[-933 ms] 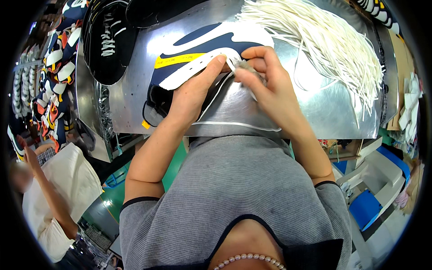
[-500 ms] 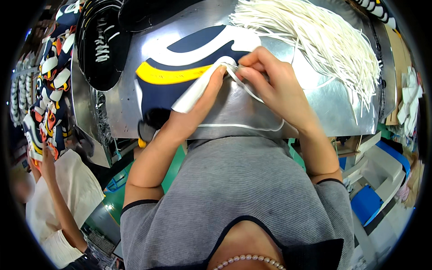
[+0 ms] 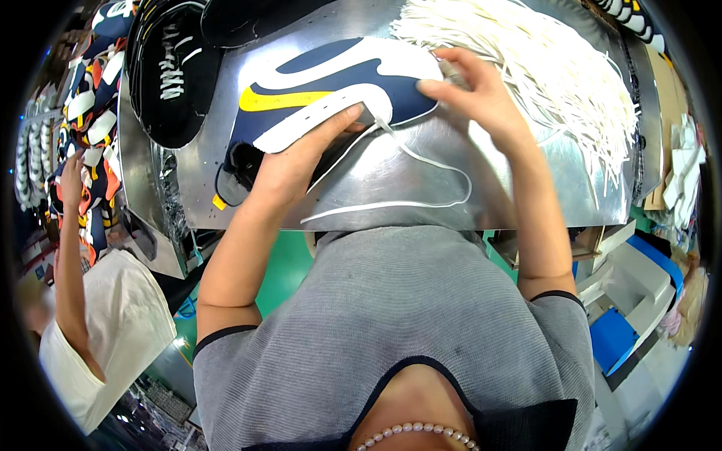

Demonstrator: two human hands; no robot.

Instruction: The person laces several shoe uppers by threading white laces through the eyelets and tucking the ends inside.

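A flat shoe upper (image 3: 331, 90), navy with white bands and a yellow stripe, lies on the shiny metal table (image 3: 526, 188) just in front of the person. A white lace (image 3: 421, 169) comes out from its white eyelet strip and makes a loose loop on the metal toward the person's body.

The left hand (image 3: 289, 161) lies over the near edge of the upper, with the fingers stretched almost flat and the thumb along the white strip. It seems to press the piece down so that it does not slide; the fingers are not closed around anything. The right hand (image 3: 477, 94) is at the far right end of the upper. Its fingers are bent and pinched together at the edge, probably on the end of the lace or on the edge of the material, but I cannot tell which one.

Just beside the right hand, a big bundle of white laces (image 3: 556, 68) is spread over the table, near enough to take one easily. To the left, a stack of dark uppers (image 3: 169, 75) rests on the table. Further left are many coloured shoe pieces (image 3: 83, 128), and another person's arm (image 3: 68, 248) in a white sleeve reaches up toward them.
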